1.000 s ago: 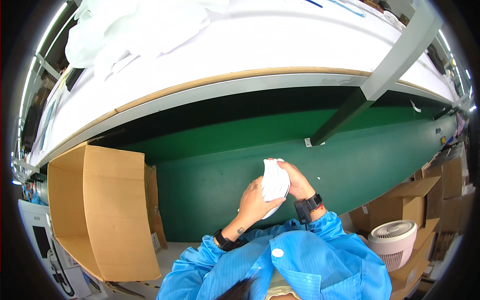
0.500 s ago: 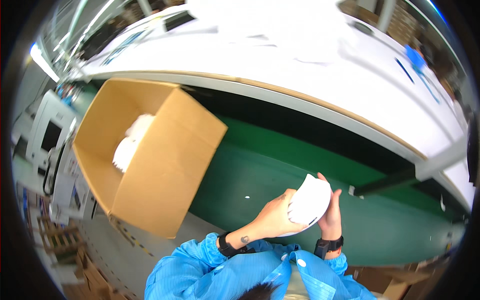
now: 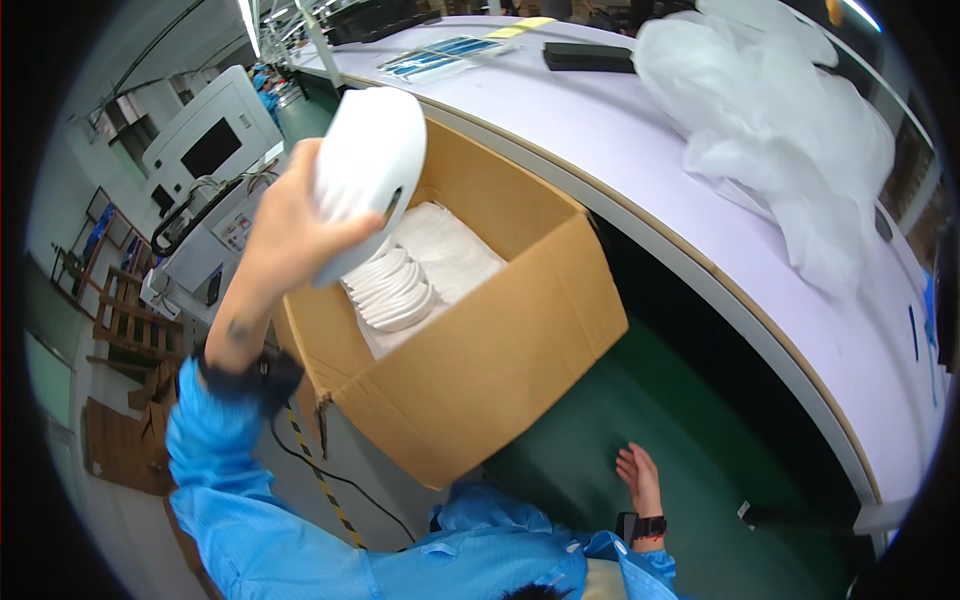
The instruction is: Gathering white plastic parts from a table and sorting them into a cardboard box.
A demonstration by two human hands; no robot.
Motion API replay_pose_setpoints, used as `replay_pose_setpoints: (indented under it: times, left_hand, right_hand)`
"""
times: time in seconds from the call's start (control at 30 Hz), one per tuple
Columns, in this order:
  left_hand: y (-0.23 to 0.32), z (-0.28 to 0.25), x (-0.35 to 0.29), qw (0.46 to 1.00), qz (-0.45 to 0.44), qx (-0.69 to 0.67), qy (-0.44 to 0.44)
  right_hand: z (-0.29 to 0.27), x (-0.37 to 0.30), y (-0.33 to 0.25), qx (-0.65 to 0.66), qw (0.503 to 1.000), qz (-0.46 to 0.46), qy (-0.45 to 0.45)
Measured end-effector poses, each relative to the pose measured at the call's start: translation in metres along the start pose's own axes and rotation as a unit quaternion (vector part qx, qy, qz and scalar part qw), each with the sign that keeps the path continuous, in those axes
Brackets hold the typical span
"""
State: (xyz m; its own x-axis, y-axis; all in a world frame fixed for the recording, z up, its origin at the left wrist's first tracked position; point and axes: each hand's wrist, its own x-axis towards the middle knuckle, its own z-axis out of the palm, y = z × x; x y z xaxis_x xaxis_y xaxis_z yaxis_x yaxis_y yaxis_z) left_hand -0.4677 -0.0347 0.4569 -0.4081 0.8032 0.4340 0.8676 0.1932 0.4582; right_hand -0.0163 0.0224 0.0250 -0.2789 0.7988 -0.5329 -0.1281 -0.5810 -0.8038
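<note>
Care with the rim of the cardboard box (image 3: 490, 390) seems to matter most in this step. The white piece (image 3: 372, 140) is raised at the box's left side, hiding part of that wall from view, so it is best brought over the opening, clear of the walls, and let down level. Inside, a ridged white pile (image 3: 395, 292) sits beside a flat white pad (image 3: 455, 250); resting the piece with its curve matching the pile would likely avoid squashing either. The thumb should press only lightly, since the shape may dent, and letting go is better left until the weight is carried from below.

The left hand (image 3: 285, 235) has its grip closed round the piece, thumb across the near side below a small dark slot, fingers mostly hidden on the left. Its forearm rises from the lower left, past the box. The right hand (image 3: 642, 482) is held at lower right, well apart from the piece, fingers loosely parted and nothing seen in its grip.
</note>
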Motion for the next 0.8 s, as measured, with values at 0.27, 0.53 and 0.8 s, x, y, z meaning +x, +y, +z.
replay_pose_setpoints:
  times: [0.27, 0.53, 0.8]
  left_hand:
    - [-0.197, 0.142, 0.071, 0.939, -0.007, 0.222, -0.262]
    - [-0.269, 0.242, 0.003, 0.875, -0.099, 0.119, -0.459]
    - [-0.298, 0.272, -0.040, 0.869, -0.114, 0.115, -0.468]
  right_hand:
    - [-0.063, 0.057, 0.099, 0.078, 0.971, 0.162, 0.159]
    - [-0.068, 0.062, 0.096, -0.010, 0.947, 0.162, 0.277]
    - [-0.077, 0.070, 0.107, 0.017, 0.933, 0.178, 0.313]
